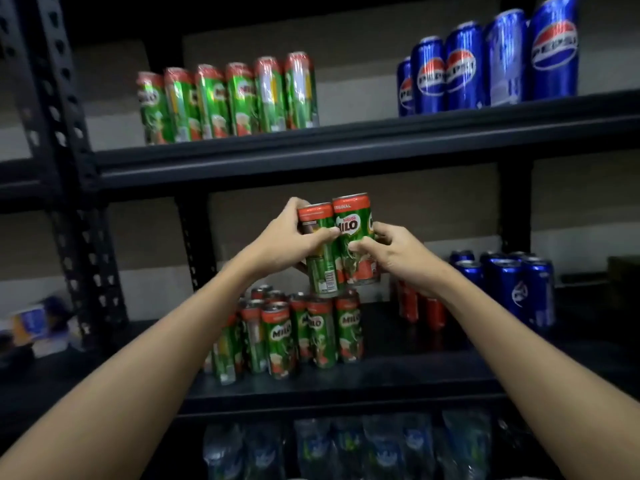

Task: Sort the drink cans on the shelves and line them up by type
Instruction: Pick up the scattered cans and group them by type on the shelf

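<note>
My left hand [277, 242] grips 1 Milo can [320, 251], fingers curled round it. My right hand [394, 252] grips a 2nd Milo can [353, 237] the same way. Both cans are upright, touching side by side, held in the air above the Milo cluster [294, 334] on the middle shelf [398, 375]. Upper shelf [346, 140]: 6 Milo cans in a row [228, 98], Pepsi cans [485, 64] at right.

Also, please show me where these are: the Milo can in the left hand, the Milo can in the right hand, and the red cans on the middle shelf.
Left-hand Milo can [317, 216], head view, orange top band.
Right-hand Milo can [349, 225], head view, Milo logo.
Red cans [434, 311], head view, side of nearest can.
</note>
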